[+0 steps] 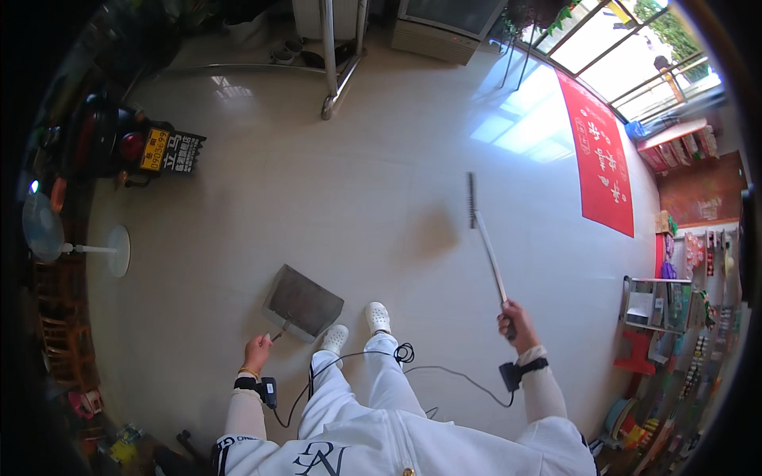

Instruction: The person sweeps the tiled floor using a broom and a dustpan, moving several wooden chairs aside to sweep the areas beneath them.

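My left hand [257, 353] is closed round the thin handle of a dark metal dustpan [303, 297], whose wide pan lies low over the tiled floor just left of my white clogs. My right hand [517, 327] grips the pale pole of a broom [492, 258], held out forward and to the right; its narrow dark bristle head [473, 200] is at or close to the floor, right of centre. Cables run from devices strapped on both my wrists across my legs.
A scooter [111, 143] and white standing fan [119, 250] stand left. A metal rack [329, 71] and glass-fronted cabinet [436, 44] are at the back. A red mat [595, 159] lies by the window; crowded shelves [675, 305] line the right, wooden chairs [59, 333] the left.
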The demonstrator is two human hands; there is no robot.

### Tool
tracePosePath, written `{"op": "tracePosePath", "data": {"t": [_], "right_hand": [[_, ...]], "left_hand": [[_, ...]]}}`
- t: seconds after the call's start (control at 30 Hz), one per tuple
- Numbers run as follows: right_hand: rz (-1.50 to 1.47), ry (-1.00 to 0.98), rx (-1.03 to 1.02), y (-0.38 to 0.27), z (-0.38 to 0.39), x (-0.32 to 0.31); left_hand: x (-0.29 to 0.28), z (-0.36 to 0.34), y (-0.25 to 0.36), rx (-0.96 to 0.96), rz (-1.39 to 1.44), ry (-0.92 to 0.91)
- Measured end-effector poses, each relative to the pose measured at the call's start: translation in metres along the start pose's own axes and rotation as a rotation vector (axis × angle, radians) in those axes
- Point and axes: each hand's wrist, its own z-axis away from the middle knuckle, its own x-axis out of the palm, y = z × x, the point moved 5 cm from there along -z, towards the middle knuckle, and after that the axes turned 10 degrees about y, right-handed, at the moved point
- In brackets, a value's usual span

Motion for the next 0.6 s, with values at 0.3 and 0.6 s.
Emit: {"op": "tracePosePath", "data": {"t": [0.3,0.6], "right_hand": [[-0.331,0.089,0.215,-0.082,-0.198,0.005],[0.827,0.116,-0.206,-0.005,-0.17,0.151]], "left_hand": [[-0.01,0.027,-0.038,-0.13,0.063,0.121],[-0.002,0.03,-0.017,-0.15,0.093,0.205]]}}
